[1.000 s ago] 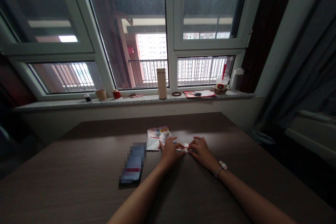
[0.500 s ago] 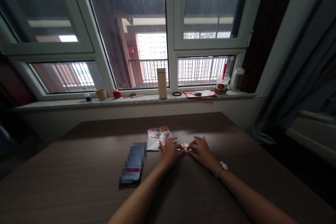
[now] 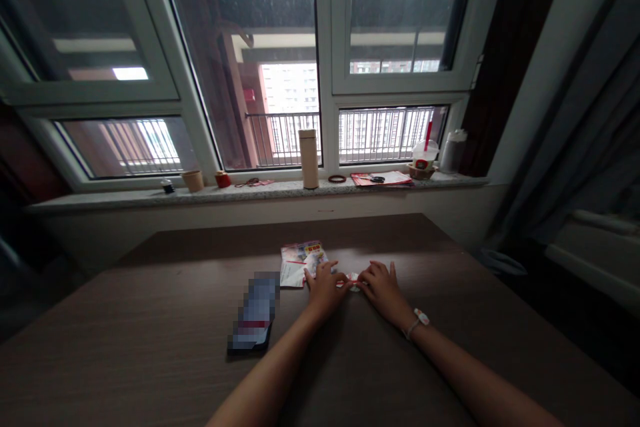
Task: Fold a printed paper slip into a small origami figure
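Note:
On the table [image 3: 165, 320], a small piece of white and red paper [image 3: 355, 283] lies between my two hands. My left hand [image 3: 326, 290] pinches its left side between thumb and forefinger, the other fingers lifted and spread. At the right side, the thumb and forefinger of my right hand [image 3: 383, 288] close on the paper, and a band with a white charm circles that wrist. Just beyond my left hand is a creased printed leaflet [image 3: 295, 267], partly hidden by the fingers. The paper's exact folds are too small to make out.
A dark phone [image 3: 255, 313], its screen blurred out, lies left of my left forearm. Along the windowsill [image 3: 280, 193] stand a beige flask [image 3: 309, 160], a paper cup [image 3: 193, 180], a red spool-like item [image 3: 223, 179], scissors [image 3: 376, 179] on papers, and a drink cup [image 3: 424, 157] with a straw.
My right hand has shifted slightly and its wrist has moved a little left. More of the small paper shows between my fingers. The phone and leaflet stay put.

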{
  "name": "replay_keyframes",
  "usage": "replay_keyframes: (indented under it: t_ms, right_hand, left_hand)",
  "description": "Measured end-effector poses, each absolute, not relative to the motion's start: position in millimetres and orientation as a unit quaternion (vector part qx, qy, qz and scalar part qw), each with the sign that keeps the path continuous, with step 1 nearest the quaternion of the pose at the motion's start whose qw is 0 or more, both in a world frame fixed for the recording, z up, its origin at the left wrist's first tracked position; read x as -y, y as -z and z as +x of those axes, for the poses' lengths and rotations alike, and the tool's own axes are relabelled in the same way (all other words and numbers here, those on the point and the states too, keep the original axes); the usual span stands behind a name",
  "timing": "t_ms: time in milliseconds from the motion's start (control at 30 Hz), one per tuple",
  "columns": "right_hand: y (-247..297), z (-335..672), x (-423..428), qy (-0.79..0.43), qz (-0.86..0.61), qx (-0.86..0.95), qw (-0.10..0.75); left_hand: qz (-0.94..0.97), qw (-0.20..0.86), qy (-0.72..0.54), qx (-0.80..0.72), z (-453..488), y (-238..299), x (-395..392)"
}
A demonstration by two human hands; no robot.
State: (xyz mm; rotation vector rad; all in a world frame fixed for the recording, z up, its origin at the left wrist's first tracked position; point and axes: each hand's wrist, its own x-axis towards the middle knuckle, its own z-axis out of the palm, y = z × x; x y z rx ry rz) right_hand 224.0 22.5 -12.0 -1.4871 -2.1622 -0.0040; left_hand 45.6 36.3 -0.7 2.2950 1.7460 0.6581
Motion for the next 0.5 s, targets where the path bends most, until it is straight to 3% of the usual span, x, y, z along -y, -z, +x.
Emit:
replay_keyframes:
  t_ms: [500]
  right_hand:
    - [5.8, 219.2, -25.9, -0.101, -0.628, 0.727, 0.258]
  left_hand:
    - [0.764, 0.074, -0.223, -0.601, 53.9, -6.0, -33.5]
